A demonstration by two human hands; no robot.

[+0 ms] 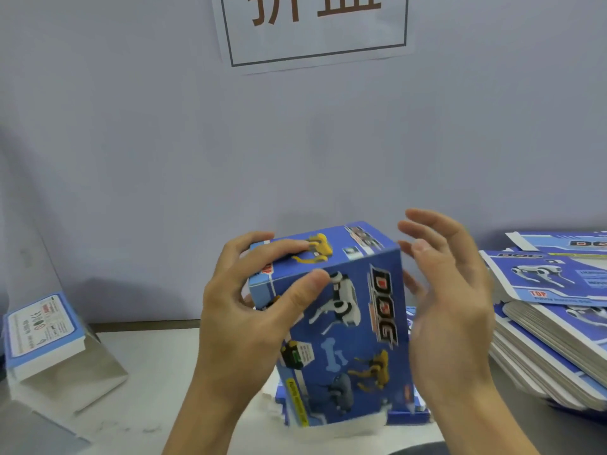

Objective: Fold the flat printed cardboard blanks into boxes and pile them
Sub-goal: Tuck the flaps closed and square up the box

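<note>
A blue printed box [348,323], with robot dogs and the word DOG on it, stands folded up at the middle of the table. My left hand [243,320] grips its upper left corner, fingers over the top face and thumb on the front face. My right hand [450,310] hovers at the box's right side with its fingers spread and loosely bent; its lower fingers are close to the right face, and I cannot tell whether they touch. A thick pile of flat blue blanks [555,310] lies at the right.
A folded box [41,326] with a white label face lies on a tilted metal stand [72,372] at the left. More blue card [410,412] lies under the held box. A white sign [315,27] hangs on the pale wall behind.
</note>
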